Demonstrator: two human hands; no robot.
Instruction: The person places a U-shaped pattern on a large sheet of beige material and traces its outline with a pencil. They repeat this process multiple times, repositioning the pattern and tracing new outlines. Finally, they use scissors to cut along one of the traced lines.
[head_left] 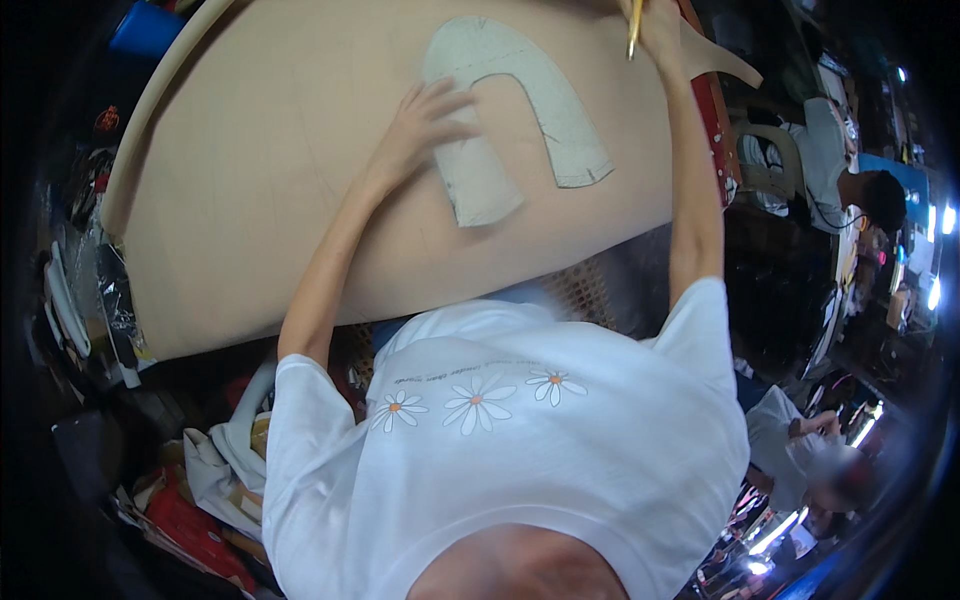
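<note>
A grey arch-shaped paper pattern [540, 100] lies on a large tan sheet of material [270, 200] spread over the table. My left hand [425, 125] rests flat on the pattern's left leg, fingers spread, pressing it down. My right hand [655, 25] is at the top edge of the view, beyond the pattern's right side, closed around a thin yellow pencil-like tool [634, 30] that points down toward the sheet.
The sheet's near edge curves just in front of my white shirt. Cloth scraps and a red bag [190, 520] lie at the lower left. Other people [850, 180] sit at the right among bright lamps. A blue container [145, 30] stands at the far left.
</note>
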